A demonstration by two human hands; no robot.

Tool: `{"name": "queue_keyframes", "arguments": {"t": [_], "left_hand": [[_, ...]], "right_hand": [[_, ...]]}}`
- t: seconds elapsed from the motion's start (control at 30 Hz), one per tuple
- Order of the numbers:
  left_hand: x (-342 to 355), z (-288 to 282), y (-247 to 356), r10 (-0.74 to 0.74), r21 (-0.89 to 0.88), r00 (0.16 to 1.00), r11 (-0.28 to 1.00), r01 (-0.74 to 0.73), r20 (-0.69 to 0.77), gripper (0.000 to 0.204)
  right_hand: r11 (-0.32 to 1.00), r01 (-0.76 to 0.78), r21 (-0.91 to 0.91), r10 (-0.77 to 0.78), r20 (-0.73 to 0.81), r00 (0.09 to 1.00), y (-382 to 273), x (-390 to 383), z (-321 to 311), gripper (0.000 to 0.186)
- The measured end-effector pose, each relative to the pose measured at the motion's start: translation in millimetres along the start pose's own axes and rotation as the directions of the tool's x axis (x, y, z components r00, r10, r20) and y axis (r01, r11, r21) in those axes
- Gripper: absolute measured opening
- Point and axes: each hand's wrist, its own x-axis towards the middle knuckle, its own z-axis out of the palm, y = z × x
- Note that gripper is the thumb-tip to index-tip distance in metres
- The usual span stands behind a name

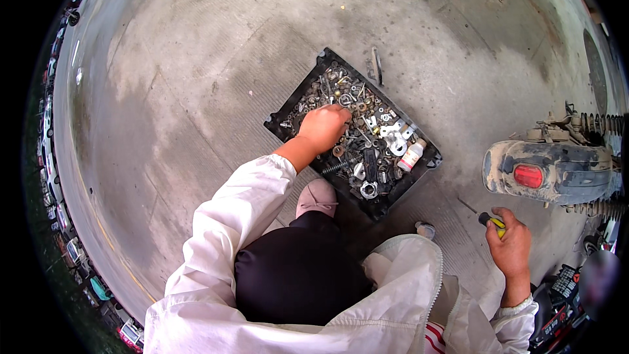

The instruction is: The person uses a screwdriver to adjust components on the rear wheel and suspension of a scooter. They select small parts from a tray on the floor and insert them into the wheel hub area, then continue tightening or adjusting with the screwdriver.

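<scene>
A black plastic tray full of loose nuts, bolts, washers and small metal parts lies on the floor before me. My left hand reaches into its middle, fingers curled down among the parts; whatever they pinch is hidden. Near it in the tray are a silver metal bracket, a small white bottle, a coil spring and a toothed metal ring. Out to the right, my right hand is closed around a yellow and black screwdriver, its thin shaft pointing up and left.
Just beyond the tray lies a narrow metal piece on the concrete floor. A muddy motorcycle rear fender with a red light stands at right. My pink shoe is close to the tray's near side. Parked vehicles line the far left.
</scene>
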Motion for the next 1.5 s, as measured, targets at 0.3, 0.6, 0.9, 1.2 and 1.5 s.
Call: {"name": "queue_keyframes", "arguments": {"t": [0.3,0.6,0.9,1.2,1.5], "left_hand": [[-3.7,3.9,2.2,-0.031,-0.076,0.999,0.997,0.029,-0.029,0.022],[5.0,11.9,4.8,0.000,0.037,1.000,0.999,0.000,0.006,0.016],[-4.8,-8.6,-12.9,-0.322,-0.638,0.947,0.729,0.249,0.002,0.009],[-33.2,-39.8,-16.4,-0.141,-0.905,0.959,-0.389,0.176,0.247,0.011],[-33.6,-38.8,-9.1,-0.075,-0.903,0.977,-0.402,0.154,0.201,0.014]], "right_hand": [[1.000,0.003,-0.013,-0.003,0.004,1.000,-3.5,2.5,-0.7,0.028],[1.000,-0.002,-0.019,0.002,0.010,1.000,-3.1,1.7,0.9,0.028],[1.000,0.009,-0.002,-0.009,0.003,1.000,-3.5,-0.6,0.5,0.028],[1.000,0.001,0.009,-0.001,-0.006,1.000,0.2,-0.6,1.2,0.028],[1.000,-0.012,0.001,0.012,0.016,1.000,-1.8,-1.1,-0.3,0.029]]}}
